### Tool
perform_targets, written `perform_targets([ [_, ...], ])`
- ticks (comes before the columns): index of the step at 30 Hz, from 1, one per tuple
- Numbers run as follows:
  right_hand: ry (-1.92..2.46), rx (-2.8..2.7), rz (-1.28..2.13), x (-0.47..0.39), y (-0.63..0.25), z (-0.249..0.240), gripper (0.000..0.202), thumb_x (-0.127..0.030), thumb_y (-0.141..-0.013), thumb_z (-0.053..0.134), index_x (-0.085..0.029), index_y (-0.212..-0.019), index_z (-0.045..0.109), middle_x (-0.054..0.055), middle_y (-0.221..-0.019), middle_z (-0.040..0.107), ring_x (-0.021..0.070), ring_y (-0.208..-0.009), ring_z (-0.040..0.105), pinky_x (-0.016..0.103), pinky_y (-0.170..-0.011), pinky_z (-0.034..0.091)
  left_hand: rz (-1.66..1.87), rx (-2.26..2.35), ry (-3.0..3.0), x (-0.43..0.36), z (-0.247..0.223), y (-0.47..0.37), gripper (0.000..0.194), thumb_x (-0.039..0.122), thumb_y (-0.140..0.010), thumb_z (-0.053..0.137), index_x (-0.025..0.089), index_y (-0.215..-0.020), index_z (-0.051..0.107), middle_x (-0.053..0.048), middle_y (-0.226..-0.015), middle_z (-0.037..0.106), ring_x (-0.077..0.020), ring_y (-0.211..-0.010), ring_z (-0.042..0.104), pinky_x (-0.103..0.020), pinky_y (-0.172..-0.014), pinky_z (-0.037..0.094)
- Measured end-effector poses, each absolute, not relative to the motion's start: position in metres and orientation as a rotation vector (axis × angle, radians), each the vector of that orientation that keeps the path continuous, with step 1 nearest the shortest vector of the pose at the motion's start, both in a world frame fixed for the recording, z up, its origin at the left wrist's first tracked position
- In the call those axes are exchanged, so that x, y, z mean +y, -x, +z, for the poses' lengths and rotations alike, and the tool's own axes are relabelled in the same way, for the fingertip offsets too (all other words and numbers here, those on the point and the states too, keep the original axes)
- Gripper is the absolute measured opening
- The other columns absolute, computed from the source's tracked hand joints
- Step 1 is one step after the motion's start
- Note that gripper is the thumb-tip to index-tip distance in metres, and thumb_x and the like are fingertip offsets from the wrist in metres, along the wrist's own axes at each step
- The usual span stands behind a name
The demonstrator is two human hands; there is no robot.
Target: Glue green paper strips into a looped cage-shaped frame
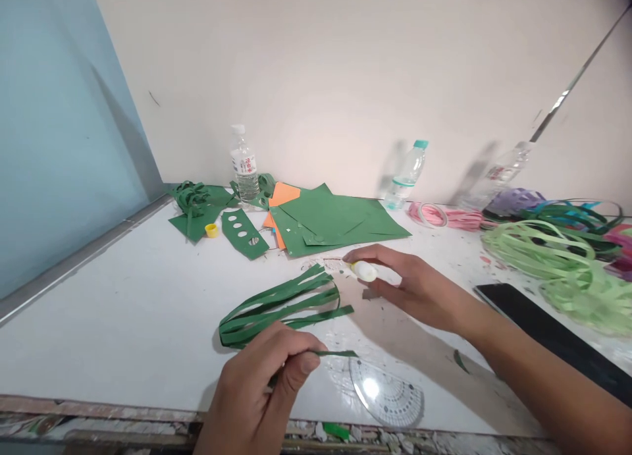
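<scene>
1 green strip (338,353) near protractor (389,394) edge

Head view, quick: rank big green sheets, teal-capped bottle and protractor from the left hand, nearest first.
From the left hand:
1. Protractor, just to its right.
2. Big green sheets, farther forward.
3. Teal-capped bottle, forward and right, by the wall.

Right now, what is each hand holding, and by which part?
The left hand pinches a green paper strip near its end. The right hand holds a small white bottle; its exact grip point cannot be told.
</scene>
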State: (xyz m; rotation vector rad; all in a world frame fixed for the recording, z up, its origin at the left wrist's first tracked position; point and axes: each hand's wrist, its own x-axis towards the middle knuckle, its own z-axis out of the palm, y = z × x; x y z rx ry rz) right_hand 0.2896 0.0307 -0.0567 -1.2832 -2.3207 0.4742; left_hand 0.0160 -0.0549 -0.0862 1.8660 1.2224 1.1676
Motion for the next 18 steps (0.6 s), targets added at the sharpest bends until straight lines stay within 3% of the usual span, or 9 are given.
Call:
perform_targets([
  [3, 1.093, -2.239, 0.689, 0.011, -0.273, -0.049, 0.033, -0.019, -0.097, 0.058, -0.029, -0.127, 0.064, 0.007, -0.131, 0.072, 0.0273, -0.12, 0.069, 0.035, -0.09, 0.062, 1.179, 1.207, -1.803, -0.057, -0.085, -0.017, 0.023, 0.038, -0.103, 0.055, 0.028, -0.096, 0.075, 0.001, -0.078, 0.072, -0.012, -0.056, 0.059, -0.018, -0.054, 0.047],
  [9, 0.847, -2.166, 1.101, -0.006, -0.25, -0.057, 0.035, -0.007, -0.091, 0.058, -0.025, -0.12, 0.065, 0.005, -0.113, 0.074, 0.0194, -0.103, 0.071, 0.031, -0.093, 0.058, 1.141, 1.11, -1.708, -0.06, -0.083, -0.017, 0.025, 0.031, -0.105, 0.05, 0.029, -0.111, 0.075, 0.001, -0.08, 0.074, -0.0129, -0.064, 0.066, -0.018, -0.062, 0.053],
  [12, 0.827, -2.157, 1.114, -0.008, -0.246, -0.061, 0.037, -0.005, -0.09, 0.059, -0.024, -0.122, 0.065, 0.003, -0.113, 0.073, 0.0162, -0.104, 0.07, 0.026, -0.094, 0.056, 1.181, 1.11, -1.697, -0.061, -0.082, -0.018, 0.024, 0.029, -0.104, 0.051, 0.029, -0.108, 0.075, 0.0, -0.085, 0.075, -0.0123, -0.066, 0.065, -0.017, -0.062, 0.051],
  [18, 0.847, -2.169, 1.142, -0.014, -0.241, -0.059, 0.033, -0.004, -0.089, 0.059, -0.024, -0.114, 0.066, 0.002, -0.108, 0.074, 0.015, -0.101, 0.07, 0.023, -0.093, 0.055, 1.183, 1.125, -1.669, -0.062, -0.076, -0.023, 0.016, 0.029, -0.099, 0.057, 0.028, -0.093, 0.072, 0.004, -0.077, 0.07, -0.0123, -0.069, 0.064, -0.018, -0.063, 0.046],
])
